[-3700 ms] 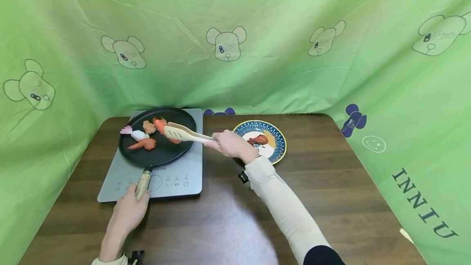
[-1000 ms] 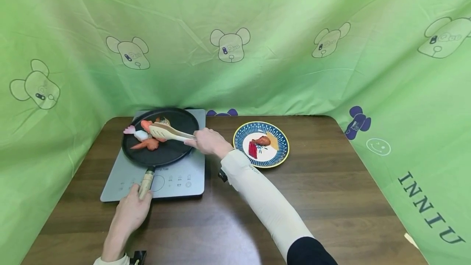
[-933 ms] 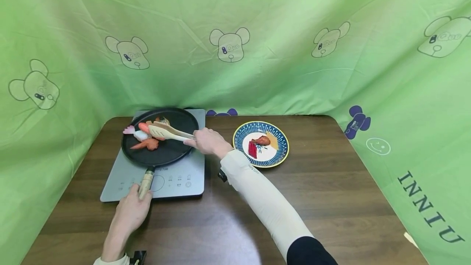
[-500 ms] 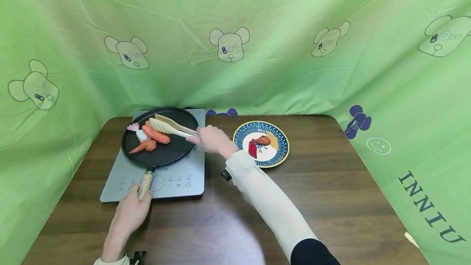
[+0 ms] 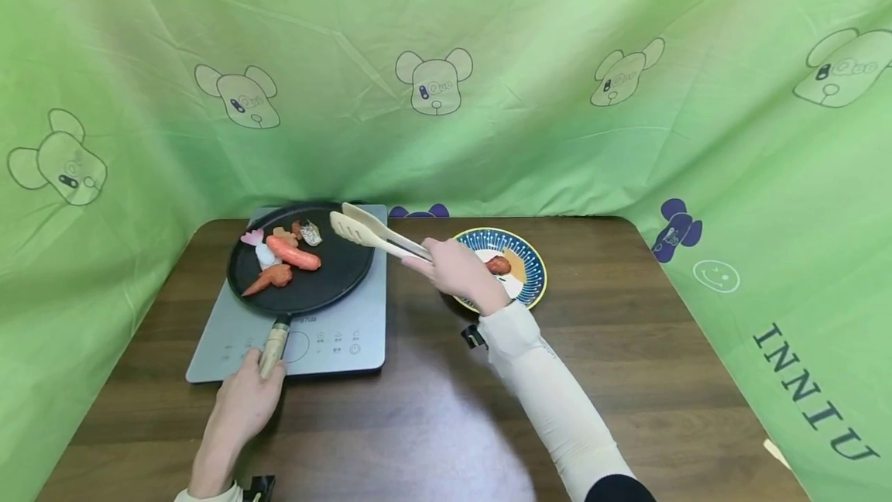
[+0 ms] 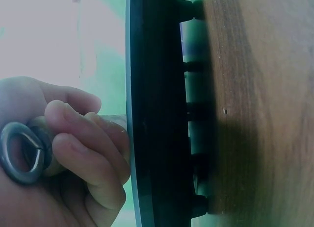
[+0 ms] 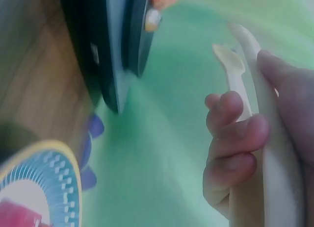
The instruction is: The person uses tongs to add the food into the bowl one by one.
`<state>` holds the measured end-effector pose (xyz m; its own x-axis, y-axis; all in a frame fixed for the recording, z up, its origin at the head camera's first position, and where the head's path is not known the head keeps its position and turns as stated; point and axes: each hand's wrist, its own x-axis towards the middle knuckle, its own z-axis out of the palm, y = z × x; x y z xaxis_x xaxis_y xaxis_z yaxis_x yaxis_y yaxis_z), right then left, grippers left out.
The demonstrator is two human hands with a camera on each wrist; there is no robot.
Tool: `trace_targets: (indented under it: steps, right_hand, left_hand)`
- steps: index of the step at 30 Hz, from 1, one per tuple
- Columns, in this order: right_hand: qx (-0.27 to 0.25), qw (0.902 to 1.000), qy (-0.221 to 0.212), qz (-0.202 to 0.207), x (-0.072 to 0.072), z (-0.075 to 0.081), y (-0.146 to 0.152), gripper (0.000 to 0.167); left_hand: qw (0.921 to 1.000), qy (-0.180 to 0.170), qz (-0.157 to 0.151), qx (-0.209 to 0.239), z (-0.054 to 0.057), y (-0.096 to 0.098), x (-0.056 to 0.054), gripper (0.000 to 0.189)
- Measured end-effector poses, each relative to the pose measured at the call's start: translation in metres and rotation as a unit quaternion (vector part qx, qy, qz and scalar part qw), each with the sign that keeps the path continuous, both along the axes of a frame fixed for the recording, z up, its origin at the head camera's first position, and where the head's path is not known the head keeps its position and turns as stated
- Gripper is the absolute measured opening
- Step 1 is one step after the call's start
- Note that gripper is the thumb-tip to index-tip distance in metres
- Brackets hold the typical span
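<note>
My left hand grips the handle of a round black frying pan; in the left wrist view its fingers curl round that handle. Inside the pan a red sausage lies slantwise over a brown nugget-like piece. Close by are a white shrimp with a pink tail and a chicken wing. A dark piece with a pale speckled end lies farther back. My right hand holds cream tongs, their tips apart with nothing between, above the pan's right side.
The pan stands on a grey induction cooktop at the table's left. A blue-patterned plate sits to the right, partly behind my right hand, bearing a drumstick, a tan slice and a red piece. Green cloth hangs behind.
The tongs carried the sausage leftward in the pan, let it go, then rose and moved right towards the plate. My left hand stays on the handle.
</note>
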<state>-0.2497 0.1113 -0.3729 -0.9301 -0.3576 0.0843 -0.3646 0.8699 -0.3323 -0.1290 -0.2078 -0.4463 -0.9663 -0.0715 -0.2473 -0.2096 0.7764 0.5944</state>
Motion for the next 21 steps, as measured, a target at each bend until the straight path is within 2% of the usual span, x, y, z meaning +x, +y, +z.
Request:
trace_targets:
  steps: [7,11,16,21]
  right_hand:
    - [-0.021,0.9995,0.005,-0.022,0.013,-0.006,0.043,0.038]
    - [-0.028,0.9988,0.019,-0.035,0.019,-0.012,0.064,0.035]
    - [-0.063,0.9956,-0.001,-0.069,0.024,-0.017,0.087,0.033]
    - [-0.078,0.9914,-0.016,-0.104,0.031,-0.024,0.107,0.039]
  left_hand:
    - [0.9999,-0.013,0.001,-0.002,-0.001,0.000,-0.001,0.043]
    - [1.0000,-0.005,-0.005,-0.001,-0.001,-0.002,-0.002,0.043]
    - [1.0000,0.001,-0.009,0.002,-0.001,-0.003,-0.002,0.042]
    - [1.0000,-0.001,-0.008,0.000,-0.001,-0.002,-0.002,0.042]
